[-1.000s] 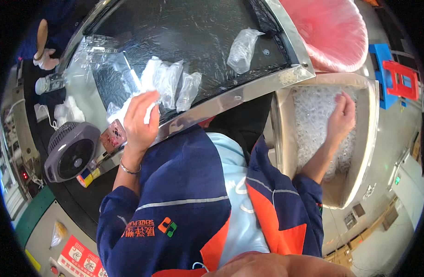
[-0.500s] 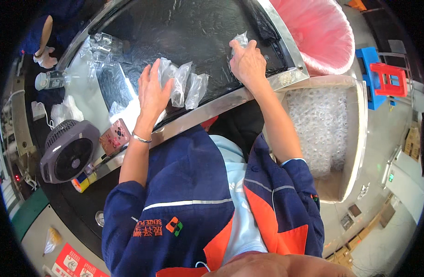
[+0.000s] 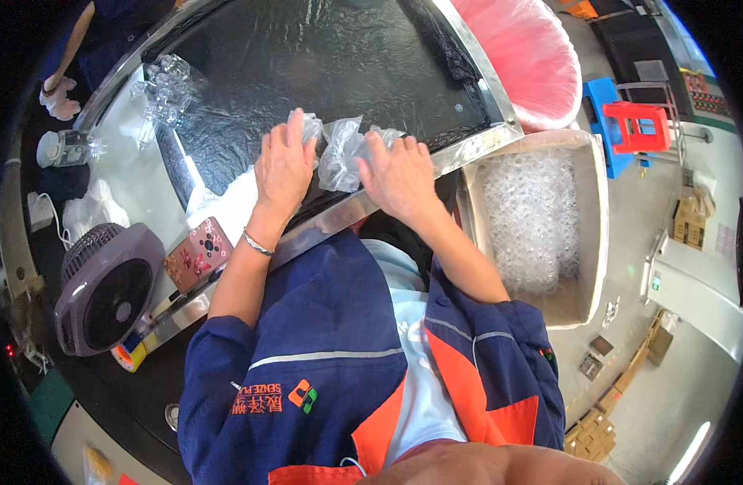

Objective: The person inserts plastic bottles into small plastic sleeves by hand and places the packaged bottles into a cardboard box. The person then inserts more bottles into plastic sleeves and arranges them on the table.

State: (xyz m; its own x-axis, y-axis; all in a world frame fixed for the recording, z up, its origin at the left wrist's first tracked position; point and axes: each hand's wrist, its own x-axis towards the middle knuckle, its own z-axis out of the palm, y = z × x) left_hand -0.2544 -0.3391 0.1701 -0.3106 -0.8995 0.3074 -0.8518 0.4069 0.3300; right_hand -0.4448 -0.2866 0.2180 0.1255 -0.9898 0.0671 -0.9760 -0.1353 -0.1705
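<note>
My left hand lies over the near part of the black-lined tray. Its fingers stretch forward, apart, against the left end of a short row of crumpled clear plastic pieces. On the row's right side, my right hand has its fingers bent over another clear plastic piece, mostly hidden beneath them. The middle piece stands between both hands, close to the tray's metal rim. Whether these pieces are bags or wrapped parts I cannot make out.
Clear plastic containers lie at the tray's left. A fan, a phone and a lidded jar stand left. To the right are a carton of clear parts and a pink-lined bin. Another person's gloved hand shows far left.
My right hand has come left and nearer with its clear piece, joining the others. My left hand stays by the row, and the pieces sit closer together. The whole view has shifted slightly.
</note>
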